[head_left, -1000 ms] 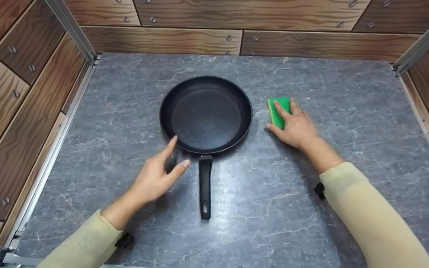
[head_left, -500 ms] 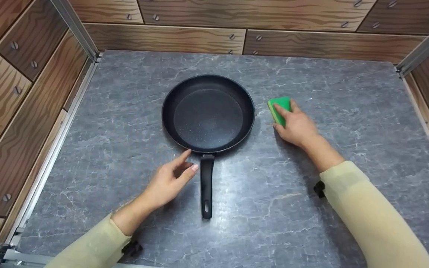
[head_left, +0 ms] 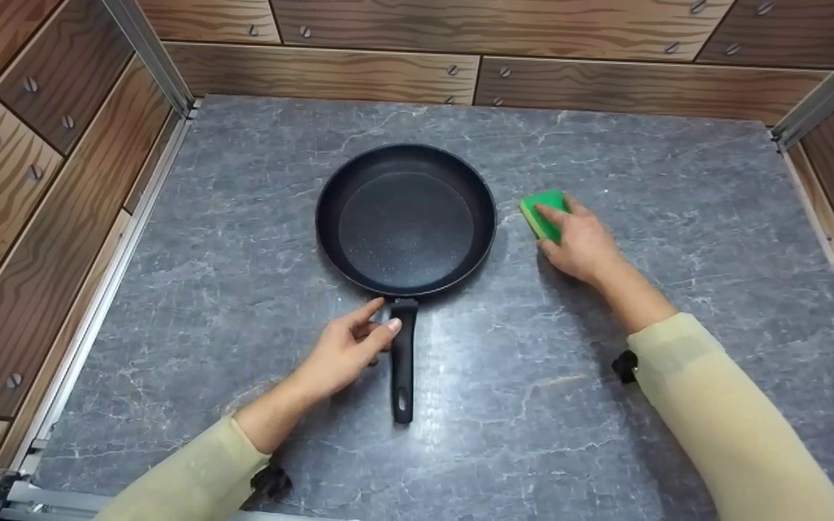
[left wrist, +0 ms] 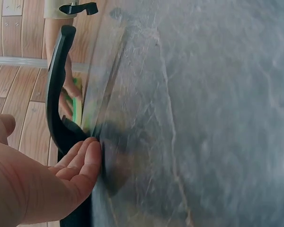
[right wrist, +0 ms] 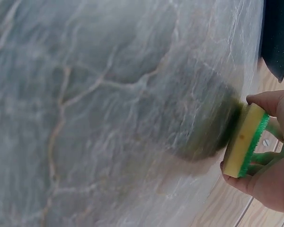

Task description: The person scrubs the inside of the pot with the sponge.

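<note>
A black frying pan [head_left: 406, 231] lies on the table, its handle [head_left: 403, 369] pointing toward me. Beside the base of that handle is my left hand [head_left: 344, 354], index finger extended to the pan's rim and thumb overlapping the handle's left edge. In the left wrist view the fingers [left wrist: 87, 165] are loosely bent close to the handle [left wrist: 57, 90], and the thumb stands apart from it. To the right of the pan, my right hand [head_left: 583, 242] pinches a sponge [right wrist: 246, 142] between thumb and fingers by its edges. It is yellow with a green scouring side, tilted a little.
The grey marble-patterned table [head_left: 243, 202] is bordered by wood-patterned walls [head_left: 330, 76] at the back and sides. Metal rails [head_left: 109, 289] run along the left edge.
My left hand has moved right and toward me, from the pan's lower left rim to the handle. My right hand has drawn its fingers in on the sponge and tilted it slightly.
</note>
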Tool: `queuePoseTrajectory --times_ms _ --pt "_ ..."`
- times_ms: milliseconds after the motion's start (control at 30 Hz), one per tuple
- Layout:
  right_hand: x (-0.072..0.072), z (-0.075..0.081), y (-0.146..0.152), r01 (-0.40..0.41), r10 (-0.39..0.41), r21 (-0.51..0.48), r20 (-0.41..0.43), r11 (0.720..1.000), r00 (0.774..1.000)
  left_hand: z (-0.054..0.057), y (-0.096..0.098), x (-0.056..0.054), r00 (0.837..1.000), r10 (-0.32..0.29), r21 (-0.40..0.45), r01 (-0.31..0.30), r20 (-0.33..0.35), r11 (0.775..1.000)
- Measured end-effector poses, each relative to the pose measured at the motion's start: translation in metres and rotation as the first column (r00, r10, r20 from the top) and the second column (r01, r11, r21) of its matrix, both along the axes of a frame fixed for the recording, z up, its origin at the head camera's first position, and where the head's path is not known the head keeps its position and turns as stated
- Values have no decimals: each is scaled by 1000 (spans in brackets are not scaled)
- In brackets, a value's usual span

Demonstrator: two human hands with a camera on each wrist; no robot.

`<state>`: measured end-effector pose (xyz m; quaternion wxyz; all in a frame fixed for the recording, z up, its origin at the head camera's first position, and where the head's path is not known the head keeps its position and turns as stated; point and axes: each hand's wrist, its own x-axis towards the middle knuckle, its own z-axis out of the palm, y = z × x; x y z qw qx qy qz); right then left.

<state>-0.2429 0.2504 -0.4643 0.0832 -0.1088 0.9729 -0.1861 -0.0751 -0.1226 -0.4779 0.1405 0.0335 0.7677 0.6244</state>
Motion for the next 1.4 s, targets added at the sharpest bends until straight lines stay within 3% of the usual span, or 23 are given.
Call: queuePoseTrajectory --times_ms 133,233,600,833,1100,1400 --pt "2 2 1 11 -12 -41 -31 999 999 -3 6 0 994 26 72 -33 103 997" --pt "4 4 2 8 -13 -70 -74 998 997 -3 10 0 989 36 99 -50 141 994" --pt "7 17 -5 -62 27 -152 -224 986 974 -12 18 -2 987 49 167 -75 152 983" --pt "10 27 -19 -119 67 -185 -268 976 961 -18 23 -4 971 33 300 -105 235 948" --pt "13 33 -36 -191 133 -212 -260 958 956 -24 27 -2 985 72 280 -115 159 953" --pt "10 30 -53 -238 187 -215 -233 947 954 -31 28 -1 988 95 292 -127 121 948"
